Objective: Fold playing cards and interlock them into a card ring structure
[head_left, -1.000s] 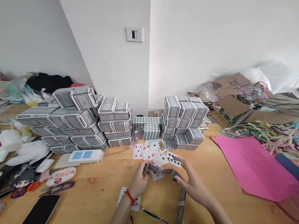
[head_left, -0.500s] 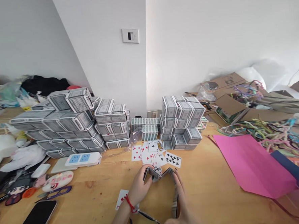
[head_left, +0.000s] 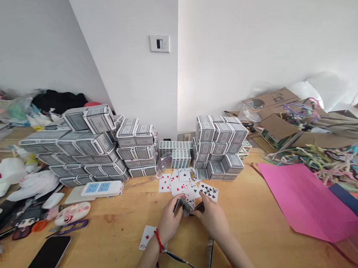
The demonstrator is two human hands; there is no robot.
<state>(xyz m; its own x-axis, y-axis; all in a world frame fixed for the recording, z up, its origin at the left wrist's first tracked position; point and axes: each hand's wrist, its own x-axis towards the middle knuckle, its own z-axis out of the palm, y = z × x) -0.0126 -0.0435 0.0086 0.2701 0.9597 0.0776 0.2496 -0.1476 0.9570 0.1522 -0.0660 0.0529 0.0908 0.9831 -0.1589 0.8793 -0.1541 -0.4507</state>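
Observation:
Low over the wooden table, my left hand (head_left: pixel 169 219) pinches the left end of a folded strip of playing cards (head_left: pixel 188 206). My right hand (head_left: pixel 213 217) grips the strip's other side, thumb and fingers closed round it. Between the hands the strip bends into a V. Closer to me, a thin section of folded cards (head_left: pixel 210 255) stands on edge, partly behind my right forearm; whether it joins the strip cannot be seen. Loose playing cards (head_left: pixel 185 188) lie face up just beyond my hands. A three of diamonds (head_left: pixel 146 237) lies beside my left wrist, which wears a red cord.
Stacked blocks of folded cards (head_left: pixel 85 145) rise at the back left, with another stack (head_left: pixel 220 143) right of centre. A power strip (head_left: pixel 102 188), a phone (head_left: pixel 43 263) and a purple cutter (head_left: pixel 71 227) lie left. Pink paper (head_left: pixel 304 199) and tangled yarn (head_left: pixel 314 158) cover the right.
My right hand has moved forward from the near standing section to the strip's right side. My left hand keeps its grip. The view has shifted slightly.

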